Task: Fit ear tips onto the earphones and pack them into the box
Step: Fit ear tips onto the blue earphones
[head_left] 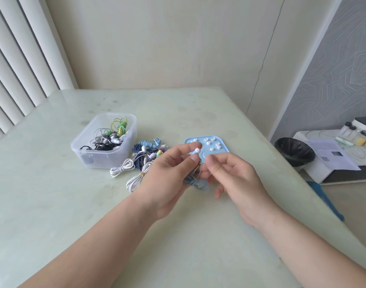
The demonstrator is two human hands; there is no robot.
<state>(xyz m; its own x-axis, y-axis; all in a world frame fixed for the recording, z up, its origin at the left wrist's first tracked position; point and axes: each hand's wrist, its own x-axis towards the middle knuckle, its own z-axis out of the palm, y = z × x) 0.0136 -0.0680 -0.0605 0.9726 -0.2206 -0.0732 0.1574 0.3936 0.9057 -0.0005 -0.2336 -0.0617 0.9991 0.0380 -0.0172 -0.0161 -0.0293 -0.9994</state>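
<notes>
My left hand (173, 169) pinches a white earbud (197, 150) between thumb and forefinger, its tip pointing up. The bundled grey-blue cable (195, 181) of that earphone hangs below, between my palms. Just to the right, my right hand (234, 173) has its fingers curled and thumb and forefinger close together; whether they hold an ear tip I cannot tell. Behind both hands lies a light blue tray (223, 145) with several white ear tips (208, 143) on it. A clear plastic box (104, 142) at the left holds several coiled earphones.
A pile of bundled earphones (144, 156) in white, blue and purple lies between the box and the tray. The pale green table (74, 204) ends at the right, where a black bin (294, 151) and a low white stand (331, 163) sit on the floor.
</notes>
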